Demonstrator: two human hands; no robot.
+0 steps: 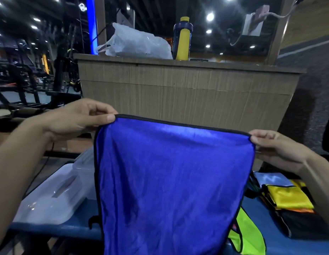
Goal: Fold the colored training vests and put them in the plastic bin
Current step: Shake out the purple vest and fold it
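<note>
**Blue vest held up by its top corners**

Fingers of the left hand are curled, thumb and forefinger pinching the upper left corner of the blue vest at its black-trimmed edge. The right hand does the same at the upper right corner, its fingers closed on the trim. Between the two hands the top hem runs taut, sloping a little down toward the right, and the shiny fabric hangs flat and wide, filling the middle of the view down to the bottom edge.

Behind the hanging cloth lies a blue desk. On its left part sits the clear plastic bin, partly hidden by the vest, with a clear lid lying just beside it nearer the desk's left edge. At the lower right a neon green vest with black trim shows from under the blue one. Farther right on the desk is a pile of vests, yellow on top, with orange and black beneath and a pale blue one behind.

Beyond stands a wooden counter, bearing a white plastic bag and a yellow and dark blue bottle just beside it. Gym machines fill the dim left background
</note>
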